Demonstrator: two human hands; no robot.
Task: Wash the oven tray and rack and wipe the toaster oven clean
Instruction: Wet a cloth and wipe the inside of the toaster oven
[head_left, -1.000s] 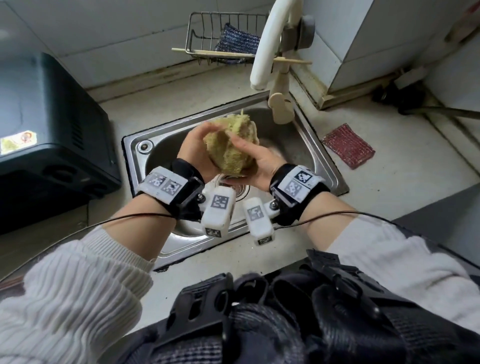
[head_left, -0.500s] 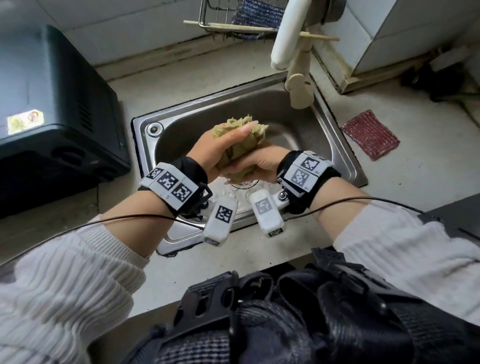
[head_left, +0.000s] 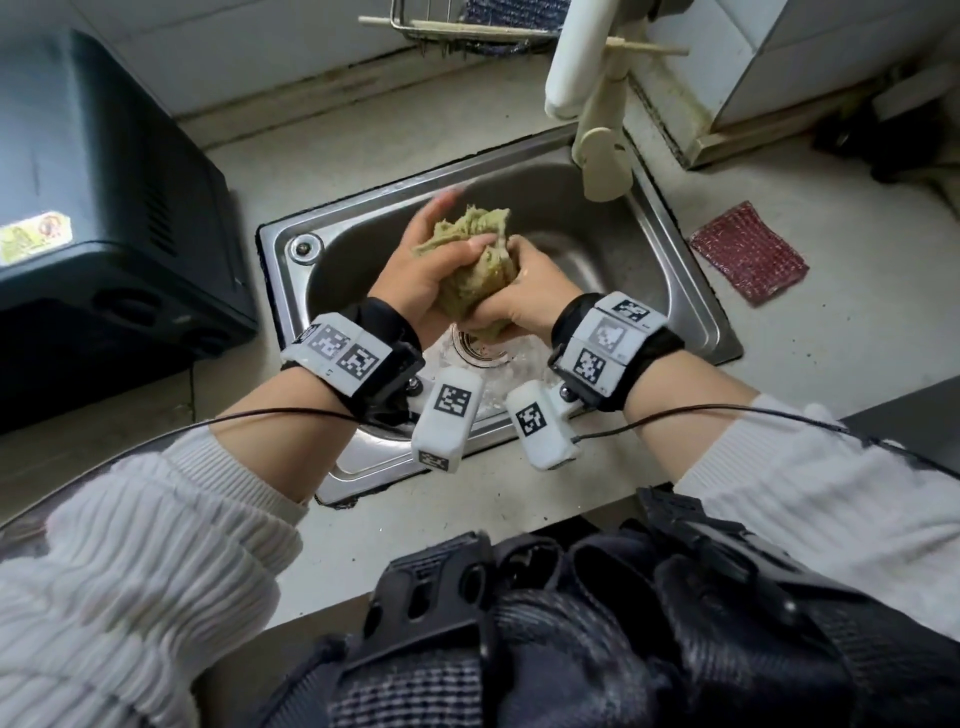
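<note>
Both forearms reach forward, wrists close together. The left hand (head_left: 415, 270) curls around the rag (head_left: 475, 265), thumb over it; the right hand (head_left: 524, 296) clamps it from the other side, fingers wrapped underneath.

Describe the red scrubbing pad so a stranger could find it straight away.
Start at the steel sink set into the counter. On the bare counter to its right lies the red scrubbing pad, flat and square, the only red, woven thing there.

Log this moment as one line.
stage: wringing cloth | left hand: grips yellow-green cloth | right hand: grips cloth | where: over sink drain
</note>
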